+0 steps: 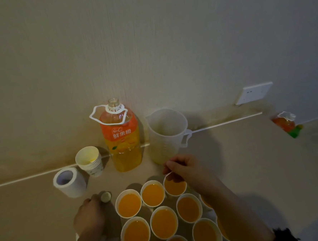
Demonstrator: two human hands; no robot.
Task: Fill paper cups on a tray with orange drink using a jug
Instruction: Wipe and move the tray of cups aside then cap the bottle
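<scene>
While the right hand (181, 170) reaches over the filled cups (163, 223), its grip pinches the rim of the far cup (175, 188). The left hand (89, 216) lies fingers curled by a cap (105, 196); whether its grip holds the cap cannot be told. The jug (167, 136) stands just behind the right hand on the surface (250, 161), beside a bottle (121, 141), cup stack (90, 161) and roll (69, 182).

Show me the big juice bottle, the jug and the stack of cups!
juice bottle (121, 139): head view, on its orange label.
jug (165, 141): head view, on its front wall.
stack of cups (86, 155): head view, inside the top cup.
</scene>
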